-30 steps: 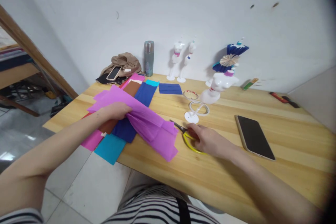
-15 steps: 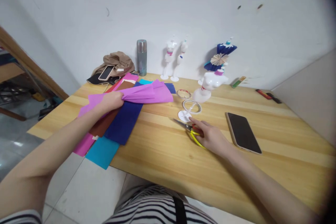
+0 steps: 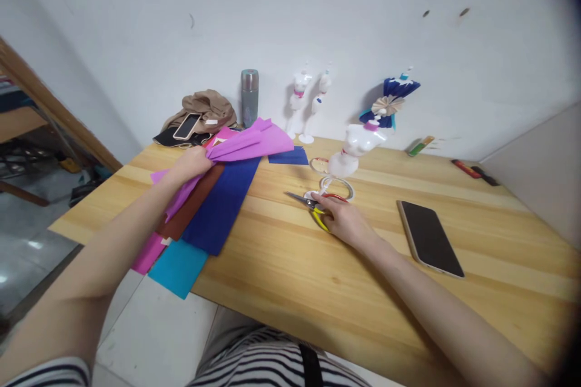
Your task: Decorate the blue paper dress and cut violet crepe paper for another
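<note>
My left hand (image 3: 192,163) is closed round a gathered sheet of purple crepe paper (image 3: 254,142), which fans out to the right. Beneath it lie brown (image 3: 188,217), dark blue (image 3: 220,211) and turquoise (image 3: 178,267) crepe sheets, overlapping, the turquoise one jutting past the table's front edge. In my right hand (image 3: 341,217) is a pair of scissors (image 3: 313,204) with red and yellow handles, blades pointing left. Just behind that hand stands a white mini mannequin (image 3: 356,144) with a pink neck, its base partly hidden by my fingers.
Rolls of tape (image 3: 347,187) lie around the mannequin's stand. A phone (image 3: 429,239) rests at the right. Along the wall are a thermos (image 3: 249,97), two smaller mannequins (image 3: 299,87) and one dressed in blue paper (image 3: 397,94). A brown cloth bundle (image 3: 206,106) sits at the back left.
My left hand has lifted the purple paper up and slightly left, uncovering more of the blue and brown sheets. My right hand has brought the scissors left and away from me, off the tabletop.
</note>
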A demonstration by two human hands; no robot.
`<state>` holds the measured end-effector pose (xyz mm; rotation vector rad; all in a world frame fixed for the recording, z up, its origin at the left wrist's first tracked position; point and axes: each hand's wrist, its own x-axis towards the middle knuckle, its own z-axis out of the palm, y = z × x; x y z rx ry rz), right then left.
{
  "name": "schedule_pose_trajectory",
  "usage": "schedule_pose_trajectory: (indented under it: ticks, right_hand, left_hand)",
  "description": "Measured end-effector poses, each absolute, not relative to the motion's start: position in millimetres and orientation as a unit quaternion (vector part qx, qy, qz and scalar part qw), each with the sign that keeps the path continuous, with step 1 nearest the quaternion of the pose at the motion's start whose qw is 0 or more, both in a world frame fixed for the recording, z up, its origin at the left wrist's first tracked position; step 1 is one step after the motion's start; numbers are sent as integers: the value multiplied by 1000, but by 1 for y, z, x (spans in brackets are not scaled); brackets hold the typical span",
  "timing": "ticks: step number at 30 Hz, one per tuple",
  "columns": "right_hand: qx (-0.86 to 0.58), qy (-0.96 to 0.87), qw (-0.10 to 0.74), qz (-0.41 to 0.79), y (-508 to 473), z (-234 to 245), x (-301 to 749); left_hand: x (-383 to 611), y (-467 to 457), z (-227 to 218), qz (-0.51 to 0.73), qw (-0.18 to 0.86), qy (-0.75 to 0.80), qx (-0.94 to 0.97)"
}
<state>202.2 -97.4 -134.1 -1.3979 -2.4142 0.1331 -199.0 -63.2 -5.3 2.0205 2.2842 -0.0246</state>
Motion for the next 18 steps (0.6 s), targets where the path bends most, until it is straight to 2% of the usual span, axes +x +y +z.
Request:
schedule_pose_trajectory:
  ticks: [5,10,18]
  right_hand:
    - [-509,-849,132,47,-81,-120,178]
    - [-527,-842,109,34,-51,-109,155]
    - [-535,-838,109,19,-36,-103,145]
  left_hand:
    - [-205,-75,16,58,53,758,648]
    - [-205,-85,37,21,54,791,609]
    - [-210,-91,27,13,18,771,637]
